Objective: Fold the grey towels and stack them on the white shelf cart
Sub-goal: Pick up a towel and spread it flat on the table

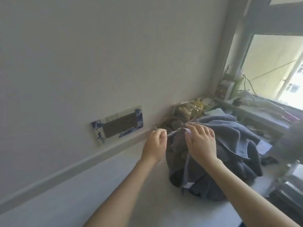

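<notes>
A heap of grey towels (229, 145) lies on a white surface (98, 185) near the wall. From the heap, one grey towel (177, 149) is lifted by its top edge. My left hand (155, 145) pinches that edge at its left end. My right hand (199, 141) pinches the same edge a little to the right, and the cloth hangs down between and below both hands. The white shelf cart is not in view.
A blue-and-white framed plaque (117, 124) leans against the wall to the left. A clear bag of goods (188, 110) sits behind the heap. A cluttered window sill (262, 108) with plants and cables runs along the right. Dark blurred objects (288, 185) stand at the right edge.
</notes>
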`<state>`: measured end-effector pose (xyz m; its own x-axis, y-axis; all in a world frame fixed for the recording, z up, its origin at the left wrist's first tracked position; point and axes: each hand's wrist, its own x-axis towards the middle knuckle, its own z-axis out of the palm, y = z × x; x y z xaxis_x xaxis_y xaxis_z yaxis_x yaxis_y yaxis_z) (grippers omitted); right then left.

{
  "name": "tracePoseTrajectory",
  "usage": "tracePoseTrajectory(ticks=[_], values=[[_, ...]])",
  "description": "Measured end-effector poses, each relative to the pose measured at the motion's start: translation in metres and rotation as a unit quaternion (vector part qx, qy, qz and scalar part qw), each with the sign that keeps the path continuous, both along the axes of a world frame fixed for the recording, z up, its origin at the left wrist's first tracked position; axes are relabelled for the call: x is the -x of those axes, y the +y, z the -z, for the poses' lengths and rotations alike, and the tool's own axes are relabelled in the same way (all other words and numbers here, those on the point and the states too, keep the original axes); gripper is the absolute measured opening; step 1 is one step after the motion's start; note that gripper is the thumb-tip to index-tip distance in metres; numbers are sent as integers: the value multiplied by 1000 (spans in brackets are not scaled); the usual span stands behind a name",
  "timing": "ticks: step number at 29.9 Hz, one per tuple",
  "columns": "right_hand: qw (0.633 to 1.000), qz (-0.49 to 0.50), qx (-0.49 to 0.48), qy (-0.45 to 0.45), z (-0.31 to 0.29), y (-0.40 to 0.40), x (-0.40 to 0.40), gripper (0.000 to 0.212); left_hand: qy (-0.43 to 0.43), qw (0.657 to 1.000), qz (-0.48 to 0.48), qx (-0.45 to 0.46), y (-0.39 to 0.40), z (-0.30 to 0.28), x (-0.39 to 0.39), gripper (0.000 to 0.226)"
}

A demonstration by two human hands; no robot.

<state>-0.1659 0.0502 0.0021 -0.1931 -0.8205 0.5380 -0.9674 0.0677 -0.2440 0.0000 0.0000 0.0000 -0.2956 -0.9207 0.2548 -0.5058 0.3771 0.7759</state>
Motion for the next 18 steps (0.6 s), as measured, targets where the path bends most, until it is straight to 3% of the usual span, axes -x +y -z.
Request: tracePoseTrajectory(ticks=[4,6,10,13,15,18], values=[[994,68,-72,-55,18,2,36,56,36,988,49,-140,-2,13,47,29],[989,64,-97,-97,24,2,48,48,57,976,66,-200,-3,19,69,33],[987,36,-30,-155,30,7,50,25,179,933,48,-310,-2,29,87,49],[976,0,4,-220,25,5,42,19,268,912,24,-311,-1,24,88,23],[968,-37,11,-248,18,4,32,24,304,908,-14,-288,1,14,76,21],[959,-112,-14,-259,11,0,0,32,247,947,-115,-168,5,1,31,22]])
